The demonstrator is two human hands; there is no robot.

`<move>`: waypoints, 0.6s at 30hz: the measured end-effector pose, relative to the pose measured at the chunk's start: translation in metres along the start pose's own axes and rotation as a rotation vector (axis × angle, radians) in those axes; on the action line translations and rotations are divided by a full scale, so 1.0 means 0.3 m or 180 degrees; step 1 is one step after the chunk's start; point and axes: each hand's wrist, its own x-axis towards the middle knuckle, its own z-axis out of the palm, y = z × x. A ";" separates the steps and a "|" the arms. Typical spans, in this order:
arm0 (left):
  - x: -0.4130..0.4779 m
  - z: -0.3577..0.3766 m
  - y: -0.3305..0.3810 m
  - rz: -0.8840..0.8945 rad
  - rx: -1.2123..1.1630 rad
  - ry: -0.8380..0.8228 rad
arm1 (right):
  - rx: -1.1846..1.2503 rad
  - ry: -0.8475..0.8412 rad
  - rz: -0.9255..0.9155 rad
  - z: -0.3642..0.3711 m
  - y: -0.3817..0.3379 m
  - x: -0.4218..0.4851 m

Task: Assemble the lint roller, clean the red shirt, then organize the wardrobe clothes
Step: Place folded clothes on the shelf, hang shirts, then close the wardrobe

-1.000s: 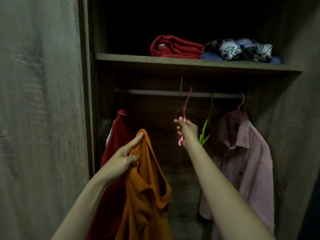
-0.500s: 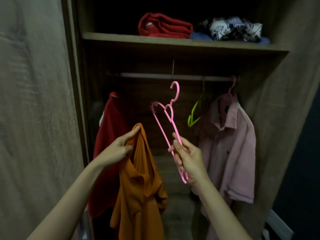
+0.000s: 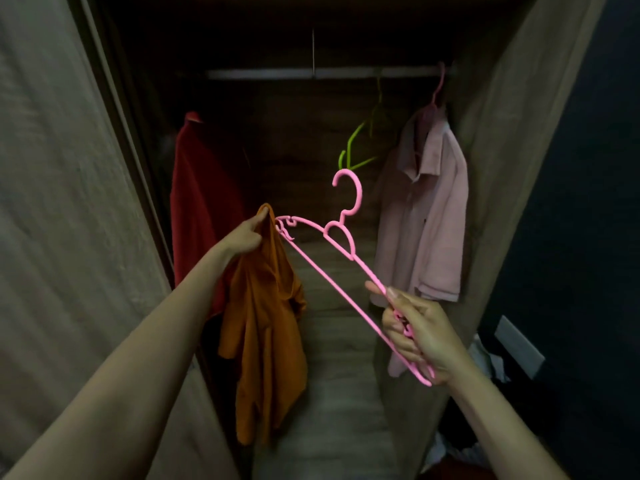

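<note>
The orange shirt (image 3: 266,327) could slide off or bunch if the pink hanger (image 3: 341,271) enters crooked, since its far tip only just meets the pinched cloth. The red shirt (image 3: 204,209) hangs behind, at the wardrobe's left. The right hand (image 3: 415,336) is curled tight round the hanger's near end; the left hand (image 3: 244,233) pinches the orange shirt's top.

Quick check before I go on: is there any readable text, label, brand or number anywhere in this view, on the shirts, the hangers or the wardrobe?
None can be read.
orange shirt: no print or tag showing.
pink shirt: plain; one small dark mark near the placket, too small to tell.
red shirt: plain.
pink hanger, in the right hand: no markings visible.
green hanger: none visible.
</note>
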 end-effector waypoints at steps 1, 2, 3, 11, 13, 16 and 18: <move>0.004 0.002 0.005 -0.0026 0.0053 0.0020 | 0.0020 -0.0045 0.0017 -0.012 -0.009 -0.018; 0.005 0.003 0.009 -0.0028 0.0119 0.0044 | 0.0033 -0.0100 0.0039 -0.022 -0.018 -0.037; 0.004 0.002 0.013 -0.0011 0.0180 0.0070 | 0.0042 -0.0152 0.0066 -0.032 -0.028 -0.055; -0.042 0.039 0.079 0.0484 0.0635 -0.0115 | 0.0149 -0.0281 0.0138 -0.051 -0.037 -0.070; -0.064 0.053 0.109 0.0774 0.0791 -0.0207 | 0.0228 -0.0278 0.0176 -0.047 -0.032 -0.035; -0.108 0.079 0.161 0.1175 0.0929 -0.0347 | 0.0300 -0.0265 0.0219 -0.036 -0.033 0.026; -0.151 0.104 0.214 0.1498 0.0923 -0.0353 | 0.0408 -0.0267 0.0231 -0.033 -0.043 0.057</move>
